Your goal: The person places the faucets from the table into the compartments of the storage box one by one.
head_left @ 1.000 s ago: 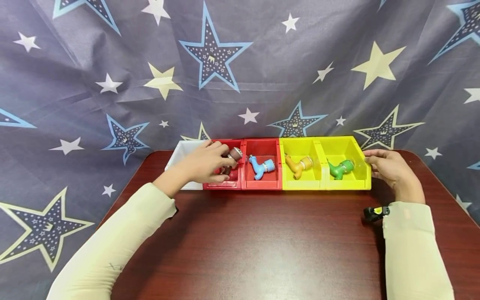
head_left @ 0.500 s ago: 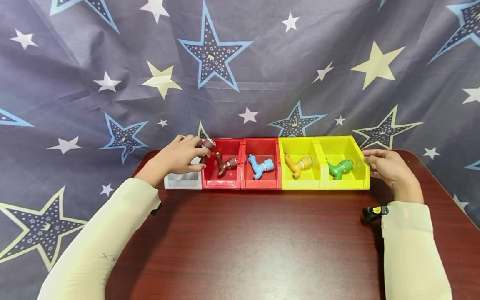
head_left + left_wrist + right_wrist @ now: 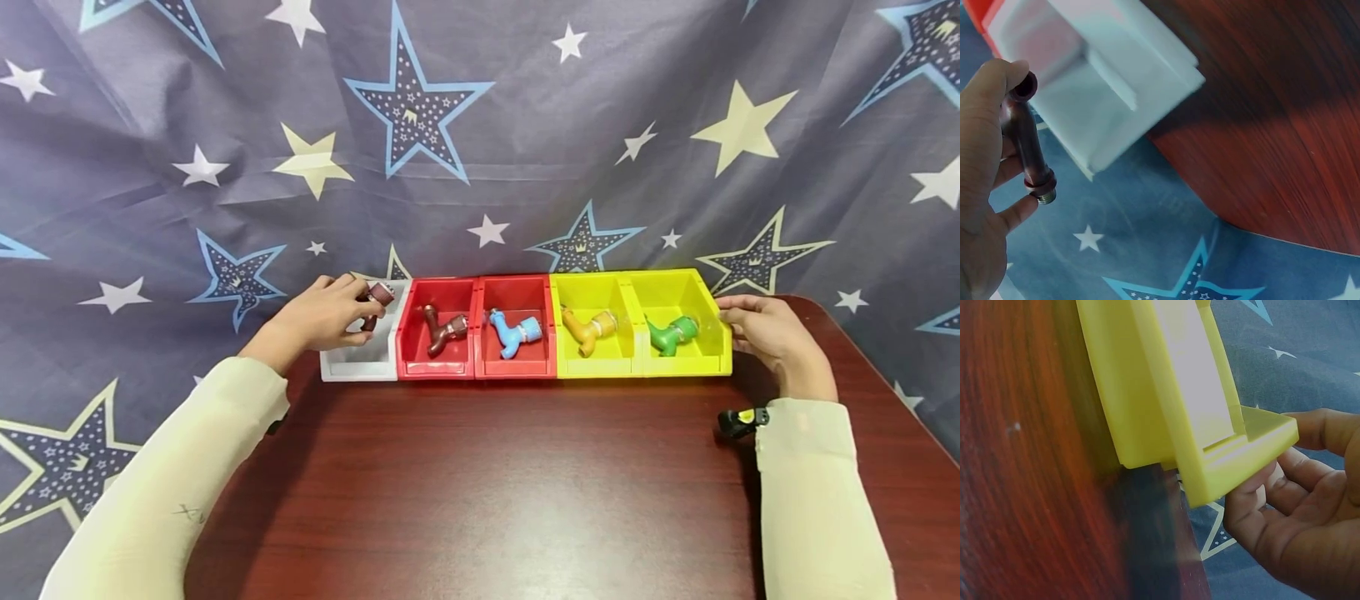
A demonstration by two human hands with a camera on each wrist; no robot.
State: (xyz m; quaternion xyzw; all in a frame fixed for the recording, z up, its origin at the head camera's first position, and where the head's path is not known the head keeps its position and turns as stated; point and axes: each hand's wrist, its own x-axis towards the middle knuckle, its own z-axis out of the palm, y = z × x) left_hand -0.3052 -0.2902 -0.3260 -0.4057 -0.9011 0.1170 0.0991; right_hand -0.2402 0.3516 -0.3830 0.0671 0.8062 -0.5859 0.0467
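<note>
My left hand [image 3: 318,317] grips a dark brown faucet [image 3: 1029,147] over the white bin [image 3: 360,368] at the row's left end. In the head view the faucet's ribbed knob points up and right; in the left wrist view its threaded end and open spout show between thumb and fingers. My right hand [image 3: 776,337] rests its fingers against the outer side of the rightmost yellow bin [image 3: 1141,394]. Another dark brown faucet [image 3: 444,330] lies in the red bin beside the white one.
A blue faucet [image 3: 516,333] lies in the second red bin [image 3: 517,368], an orange-yellow faucet [image 3: 588,332] and a green faucet [image 3: 672,335] in the yellow bins. The bins stand in a row on a dark wooden table [image 3: 510,483], before a star-patterned cloth [image 3: 480,125].
My left hand has lifted the brown faucet out of the neighbouring red bin and carried it left over the white bin. The right hand has stayed at the yellow bin.
</note>
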